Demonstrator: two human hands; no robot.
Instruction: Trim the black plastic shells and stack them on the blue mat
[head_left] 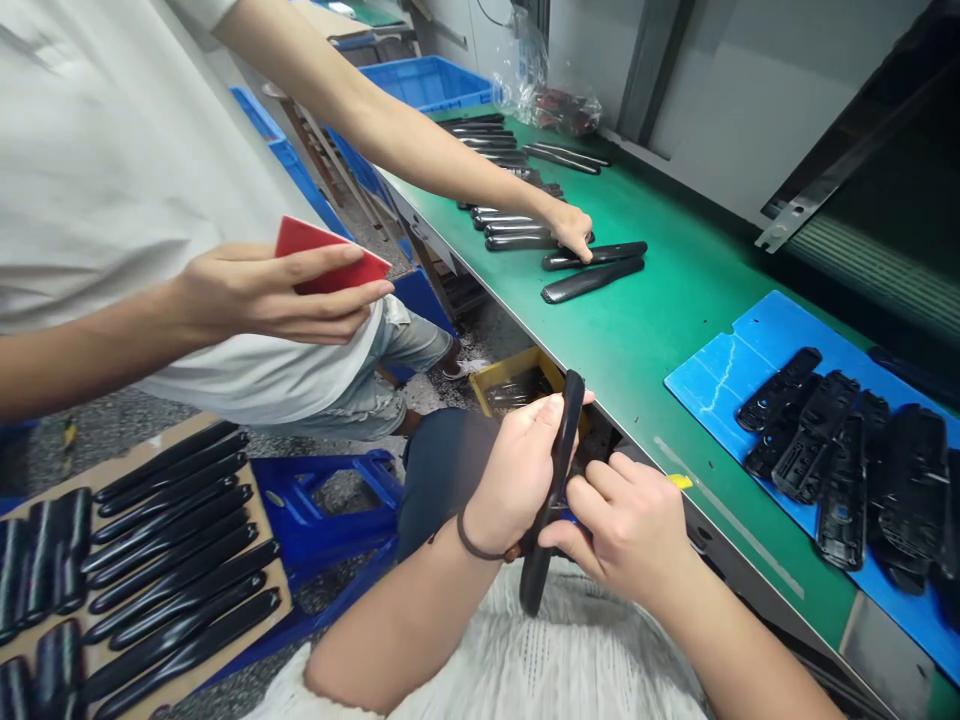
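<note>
My left hand (517, 470) is wrapped round a long black plastic shell (556, 478), held upright in front of my lap at the edge of the green bench (660, 330). My right hand (626, 520) pinches the shell's side lower down, fingers curled against it. A dark band circles my left wrist. A co-worker in a white shirt stands to my left; one of that person's hands (574, 230) rests on black shells (592, 268) lying on the bench, the other hand holds a red card (330, 262).
A blue mat (750, 355) on the bench's right side carries several black inner frames (840, 450). More glossy black shells lie in rows on a cardboard sheet (161, 560) to the lower left. Blue crates (431, 80) and a yellow bin (517, 375) stand beyond the bench edge.
</note>
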